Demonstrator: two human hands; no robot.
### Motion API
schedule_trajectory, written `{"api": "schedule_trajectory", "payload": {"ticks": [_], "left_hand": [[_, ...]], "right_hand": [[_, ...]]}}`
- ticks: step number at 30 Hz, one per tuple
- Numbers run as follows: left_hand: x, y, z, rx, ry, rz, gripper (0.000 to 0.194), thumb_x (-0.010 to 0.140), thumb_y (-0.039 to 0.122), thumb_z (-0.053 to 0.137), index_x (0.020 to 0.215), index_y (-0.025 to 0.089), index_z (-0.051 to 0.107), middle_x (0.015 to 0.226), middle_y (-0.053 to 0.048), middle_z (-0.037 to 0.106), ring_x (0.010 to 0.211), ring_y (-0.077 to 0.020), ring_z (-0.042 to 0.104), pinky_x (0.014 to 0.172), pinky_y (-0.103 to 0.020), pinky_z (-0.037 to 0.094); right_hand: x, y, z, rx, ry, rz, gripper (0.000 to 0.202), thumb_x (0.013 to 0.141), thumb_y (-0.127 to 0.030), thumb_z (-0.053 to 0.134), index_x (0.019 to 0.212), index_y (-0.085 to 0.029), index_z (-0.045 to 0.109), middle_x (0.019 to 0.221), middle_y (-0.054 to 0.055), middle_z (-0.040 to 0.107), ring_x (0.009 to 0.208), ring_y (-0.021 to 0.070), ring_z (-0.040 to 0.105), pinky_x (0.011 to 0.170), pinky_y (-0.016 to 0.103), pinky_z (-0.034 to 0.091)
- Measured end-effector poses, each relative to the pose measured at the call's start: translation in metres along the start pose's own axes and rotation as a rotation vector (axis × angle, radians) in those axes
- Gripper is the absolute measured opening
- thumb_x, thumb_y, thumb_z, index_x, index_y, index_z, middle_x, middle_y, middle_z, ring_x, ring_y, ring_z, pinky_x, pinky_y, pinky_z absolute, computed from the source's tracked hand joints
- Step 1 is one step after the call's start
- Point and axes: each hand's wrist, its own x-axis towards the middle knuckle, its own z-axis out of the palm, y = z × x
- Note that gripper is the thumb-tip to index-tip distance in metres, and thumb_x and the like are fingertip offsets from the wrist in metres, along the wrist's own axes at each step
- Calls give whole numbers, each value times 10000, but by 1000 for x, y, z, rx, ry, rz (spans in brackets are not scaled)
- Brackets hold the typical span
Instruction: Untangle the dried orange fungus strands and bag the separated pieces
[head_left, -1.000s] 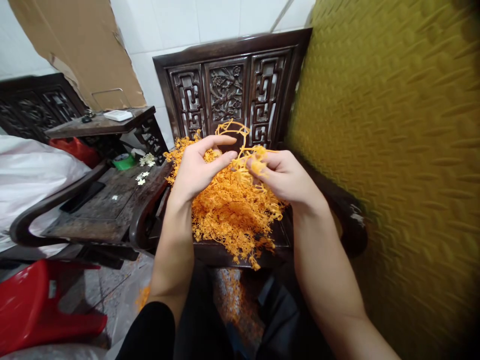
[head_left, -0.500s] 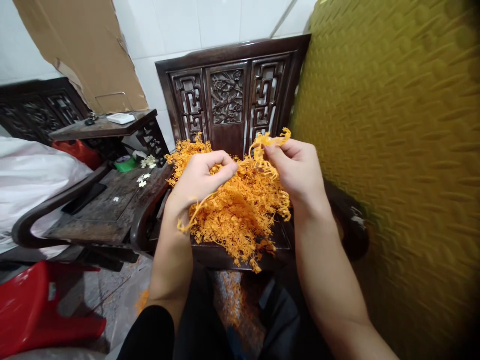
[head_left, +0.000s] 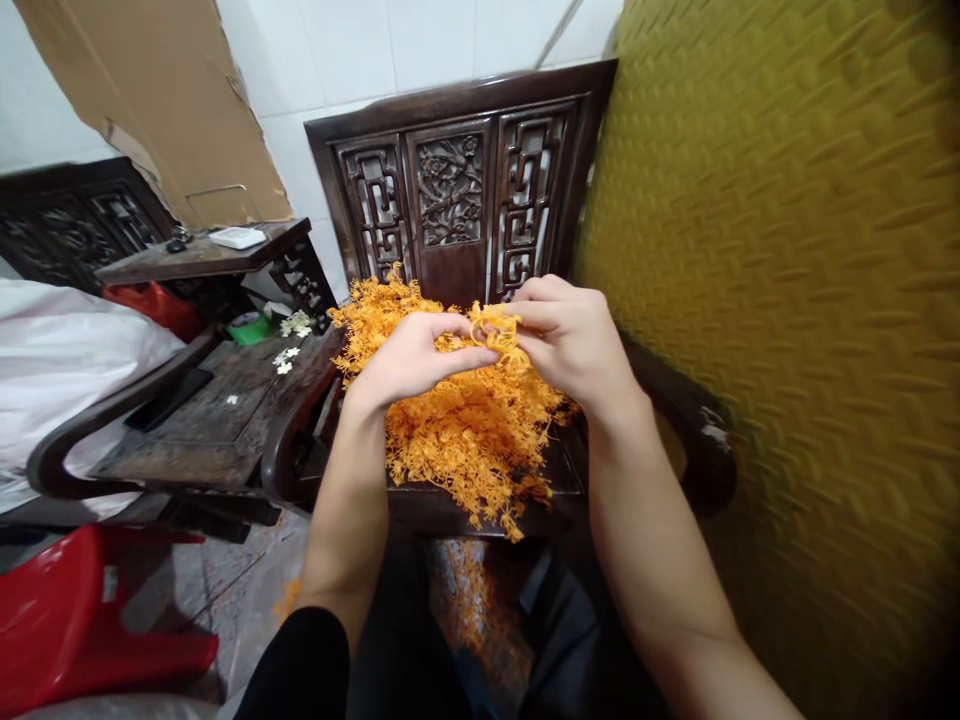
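Note:
A large heap of orange, curly, branching pieces lies on the seat of a dark carved wooden chair. Above the heap, my left hand and my right hand meet at a small yellow-orange piece. The thumb and forefinger of my left hand are closed on its left side. On the right side, the fingers of my right hand pinch the same piece.
A second wooden chair at the left bears a green tape roll and a white bag. A red plastic stool is at lower left. A yellow textured panel rises close on the right.
My right hand has moved left and down with the piece, and my left hand has closed on it. The loose strand that hung by my left wrist no longer shows there.

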Motion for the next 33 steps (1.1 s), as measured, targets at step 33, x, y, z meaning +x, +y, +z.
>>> {"api": "schedule_trajectory", "payload": {"ticks": [33], "left_hand": [[-11,17,16,140,116,372,205,977,331,687,886,219,831,728,-9,739,635,-116,625,658,-276,481]], "right_hand": [[3,-1,29,280,450,249,280,922,-258,618,1176,-200,721,1324,133,678,1229,257,685,928,397,617]]}}
